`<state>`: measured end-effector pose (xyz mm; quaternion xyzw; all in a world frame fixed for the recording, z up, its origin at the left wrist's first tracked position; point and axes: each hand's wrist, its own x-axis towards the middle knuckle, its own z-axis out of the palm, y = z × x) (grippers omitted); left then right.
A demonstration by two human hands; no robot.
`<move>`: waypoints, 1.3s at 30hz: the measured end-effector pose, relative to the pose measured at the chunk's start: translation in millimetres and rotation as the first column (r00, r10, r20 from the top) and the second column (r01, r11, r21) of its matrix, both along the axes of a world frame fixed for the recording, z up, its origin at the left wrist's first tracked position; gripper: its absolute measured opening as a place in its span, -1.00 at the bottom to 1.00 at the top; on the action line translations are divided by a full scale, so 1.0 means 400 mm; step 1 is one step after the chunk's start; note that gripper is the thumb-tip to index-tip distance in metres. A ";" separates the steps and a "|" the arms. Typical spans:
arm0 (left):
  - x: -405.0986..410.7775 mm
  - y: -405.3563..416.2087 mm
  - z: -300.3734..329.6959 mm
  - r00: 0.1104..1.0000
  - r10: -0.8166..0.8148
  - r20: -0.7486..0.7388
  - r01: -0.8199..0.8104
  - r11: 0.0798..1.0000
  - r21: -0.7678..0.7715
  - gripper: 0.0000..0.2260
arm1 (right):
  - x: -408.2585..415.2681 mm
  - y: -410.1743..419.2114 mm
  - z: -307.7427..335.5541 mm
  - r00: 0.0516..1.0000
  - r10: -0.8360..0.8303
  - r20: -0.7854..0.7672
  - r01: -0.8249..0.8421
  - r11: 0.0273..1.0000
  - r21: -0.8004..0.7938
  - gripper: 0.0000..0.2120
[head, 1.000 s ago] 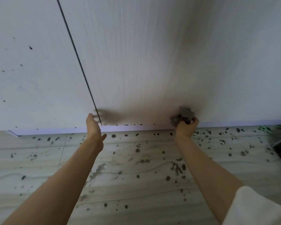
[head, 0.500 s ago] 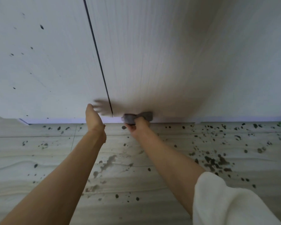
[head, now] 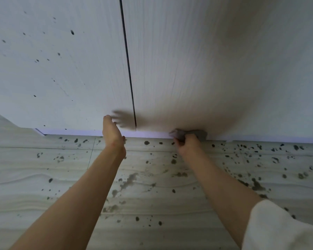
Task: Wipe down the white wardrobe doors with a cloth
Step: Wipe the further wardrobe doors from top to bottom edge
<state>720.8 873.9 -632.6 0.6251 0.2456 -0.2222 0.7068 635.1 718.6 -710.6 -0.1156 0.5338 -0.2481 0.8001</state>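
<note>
Right hand [head: 187, 147] grips grey cloth [head: 193, 134] against right door [head: 215, 69], bottom edge, 3 o'clock of the door gap. Left hand [head: 112, 131] flat, fingers straight, on left door [head: 58, 69].

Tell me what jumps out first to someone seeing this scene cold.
Dark specks dot the left wardrobe door and lie scattered thickly over the pale floor tiles below. At the bottom edge of the right wardrobe door, the right hand grips a grey cloth against the panel. The left hand is flat against the left door's lower edge, beside the dark gap between the doors.
</note>
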 end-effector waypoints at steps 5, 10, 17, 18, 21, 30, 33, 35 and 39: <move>0.013 0.037 -0.012 0.999 -0.045 0.019 0.045 0.998 0.045 -0.58 | 0.122 0.156 0.003 0.980 0.149 0.129 -0.168 0.974 0.151 -0.62; 0.011 0.052 -0.022 0.998 -0.067 0.019 0.066 0.997 0.031 -0.58 | 0.126 0.159 0.001 0.967 0.178 0.182 -0.206 0.967 0.149 -0.62; -0.031 -0.016 -0.004 0.992 -0.125 -0.021 0.125 0.992 -0.013 -0.60 | -0.050 -0.048 0.050 0.998 0.054 -0.042 -0.057 0.995 -0.083 -0.60; -0.035 -0.027 0.000 0.990 -0.143 -0.004 0.143 0.990 -0.006 -0.64 | -0.069 -0.067 0.066 0.999 0.028 -0.037 -0.032 0.995 -0.098 -0.61; -0.058 -0.070 0.015 0.984 -0.177 0.034 0.178 0.984 -0.006 -0.77 | -0.098 -0.100 0.131 1.000 0.003 -0.016 -0.005 0.993 -0.122 -0.62; -0.047 -0.089 0.101 0.958 -0.263 0.115 0.256 0.964 0.069 -0.64 | -0.097 -0.115 0.304 0.994 0.098 0.047 -0.085 0.970 -0.229 -0.63; -0.025 -0.084 0.168 0.963 -0.221 0.156 0.206 0.973 0.106 -0.69 | -0.081 -0.109 0.376 0.983 0.152 0.103 -0.119 0.954 -0.275 -0.59; -0.021 -0.078 0.219 0.956 -0.215 0.199 0.195 0.974 0.119 -0.67 | -0.077 -0.093 0.455 0.974 0.148 0.173 -0.091 0.950 -0.297 -0.68; -0.040 -0.071 0.337 0.946 -0.241 0.216 0.226 0.970 0.088 -0.68 | -0.074 -0.048 0.628 0.931 0.202 0.304 -0.073 0.919 -0.386 -0.80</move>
